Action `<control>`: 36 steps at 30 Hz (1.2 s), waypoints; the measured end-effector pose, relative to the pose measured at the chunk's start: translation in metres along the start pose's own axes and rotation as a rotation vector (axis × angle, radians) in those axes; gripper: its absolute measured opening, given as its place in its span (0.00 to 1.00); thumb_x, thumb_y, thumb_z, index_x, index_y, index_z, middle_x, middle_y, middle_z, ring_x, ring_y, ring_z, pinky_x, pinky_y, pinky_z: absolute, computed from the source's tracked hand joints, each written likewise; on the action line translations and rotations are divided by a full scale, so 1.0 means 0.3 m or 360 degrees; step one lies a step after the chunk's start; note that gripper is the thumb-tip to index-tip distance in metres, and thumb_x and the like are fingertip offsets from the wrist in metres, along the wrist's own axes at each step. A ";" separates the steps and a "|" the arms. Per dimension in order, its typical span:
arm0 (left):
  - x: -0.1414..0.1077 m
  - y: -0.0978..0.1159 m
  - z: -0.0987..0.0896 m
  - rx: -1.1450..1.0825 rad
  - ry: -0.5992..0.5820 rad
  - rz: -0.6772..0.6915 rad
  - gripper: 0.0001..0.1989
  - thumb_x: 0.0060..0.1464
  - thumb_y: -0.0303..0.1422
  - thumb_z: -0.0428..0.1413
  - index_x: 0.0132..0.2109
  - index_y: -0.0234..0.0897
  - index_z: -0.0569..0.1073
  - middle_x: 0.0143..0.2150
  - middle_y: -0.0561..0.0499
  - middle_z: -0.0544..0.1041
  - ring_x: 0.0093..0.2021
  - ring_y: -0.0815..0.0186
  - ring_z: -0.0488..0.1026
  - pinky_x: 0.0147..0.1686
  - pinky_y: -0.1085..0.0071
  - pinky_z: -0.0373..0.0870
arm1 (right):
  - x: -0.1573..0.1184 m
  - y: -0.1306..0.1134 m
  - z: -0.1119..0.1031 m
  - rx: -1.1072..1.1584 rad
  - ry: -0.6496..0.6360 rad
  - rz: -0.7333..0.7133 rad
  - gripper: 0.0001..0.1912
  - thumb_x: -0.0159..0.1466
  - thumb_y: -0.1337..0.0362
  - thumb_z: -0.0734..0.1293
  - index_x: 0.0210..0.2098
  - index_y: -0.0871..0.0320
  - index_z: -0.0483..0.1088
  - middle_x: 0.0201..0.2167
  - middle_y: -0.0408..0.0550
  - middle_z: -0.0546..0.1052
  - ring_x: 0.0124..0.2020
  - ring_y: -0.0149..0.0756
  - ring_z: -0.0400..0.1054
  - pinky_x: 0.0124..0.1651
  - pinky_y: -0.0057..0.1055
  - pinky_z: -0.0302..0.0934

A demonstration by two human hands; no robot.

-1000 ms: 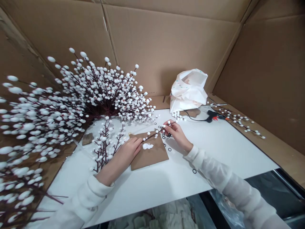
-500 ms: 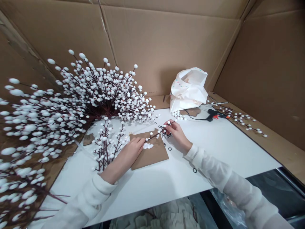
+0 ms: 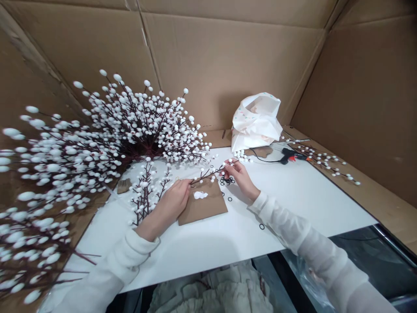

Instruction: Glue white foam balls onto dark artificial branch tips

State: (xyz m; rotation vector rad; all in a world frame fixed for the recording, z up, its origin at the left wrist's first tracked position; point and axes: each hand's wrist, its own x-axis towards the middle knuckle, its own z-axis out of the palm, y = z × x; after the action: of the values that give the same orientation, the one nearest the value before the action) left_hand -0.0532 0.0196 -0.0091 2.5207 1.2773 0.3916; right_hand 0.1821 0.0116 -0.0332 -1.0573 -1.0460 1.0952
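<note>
a berry could be knocked loose from the twig (image 3: 203, 177) if it were pressed sideways by the fingers of the right hand (image 3: 240, 174), since the berries look to be borne on thin stubs. the stem could be bent or snapped if it were pulled or twisted against the two grips, being slender and held only toward its ends. the white blob (image 3: 200, 195) on the card (image 3: 208, 211), possibly glue, lies just to the near side of the twig; were the left hand (image 3: 176, 199) lowered or drawn nearer, it could be smeared by the knuckles or the stem. the small rings (image 3: 227, 180) on the table (image 3: 293, 200), close under the right hand, could be scattered by a brush of the palm.

the twig is spanned between the hands, rising from near left to far right across the far part of the card; whether the card is touched by it cannot be told. its left end is pinched by the left fingertips, which are closed together on the stem. near its right end it is nipped between the right thumb and forefinger, and a short tip is left beyond them; whether stem or berry is pressed there is too small to tell.
</note>
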 end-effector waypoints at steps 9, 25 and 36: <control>-0.035 0.000 -0.025 0.0277 0.0306 0.0091 0.21 0.56 0.29 0.41 0.57 0.37 0.59 0.47 0.46 0.73 0.45 0.64 0.72 0.45 0.69 0.70 | -0.025 -0.029 0.005 0.0163 0.0004 0.0048 0.25 0.52 0.49 0.70 0.39 0.57 0.58 0.21 0.40 0.70 0.22 0.28 0.64 0.29 0.26 0.59; -0.031 -0.111 -0.113 0.0829 0.0641 0.0318 0.11 0.59 0.34 0.44 0.36 0.41 0.71 0.31 0.51 0.74 0.37 0.65 0.66 0.47 0.62 0.53 | -0.061 -0.019 -0.009 -0.1363 -0.0145 -0.0994 0.12 0.65 0.61 0.60 0.47 0.55 0.66 0.40 0.50 0.72 0.43 0.39 0.64 0.49 0.37 0.54; -0.037 -0.114 -0.123 0.1077 0.0865 0.0479 0.04 0.53 0.26 0.52 0.33 0.41 0.67 0.30 0.55 0.71 0.37 0.66 0.61 0.44 0.67 0.51 | -0.089 -0.004 0.027 -0.1386 -0.0572 -0.0556 0.13 0.67 0.57 0.58 0.45 0.57 0.67 0.30 0.43 0.72 0.28 0.27 0.62 0.35 0.25 0.53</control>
State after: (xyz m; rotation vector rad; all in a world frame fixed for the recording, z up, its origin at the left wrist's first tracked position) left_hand -0.0981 0.0347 0.0109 3.3573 1.3754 0.8881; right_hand 0.1707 -0.0138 -0.0336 -1.2881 -2.0145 0.5307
